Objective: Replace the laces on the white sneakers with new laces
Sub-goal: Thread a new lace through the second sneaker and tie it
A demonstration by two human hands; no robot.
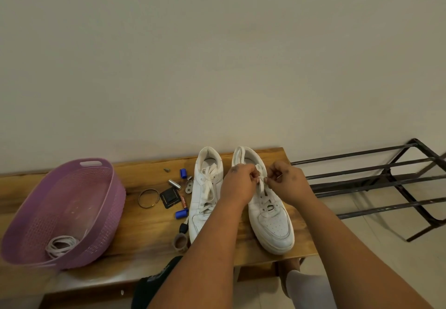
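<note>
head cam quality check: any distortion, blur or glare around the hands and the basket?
Head view: wide-angle bend, the bench edge and rack bars bow toward the borders; light is dim, warm and even, no glare; left hand and right hand on the lace are soft, fingers hard to separate; basket and the forearms are blurry near the frame edge.

Single head-worn wide-angle cam, looking forward and down from above the near edge of the table [149,234], facing the plain wall [217,55] behind it, which fills the upper half of frame. Close range: both forearms enter from bottom, left hand [237,184] and right hand [288,182] sit near centre over the right sneaker [270,221]. Purple basket [31,243] at left edge, black metal rack [386,183] at right edge; no second view to overlap.
</note>
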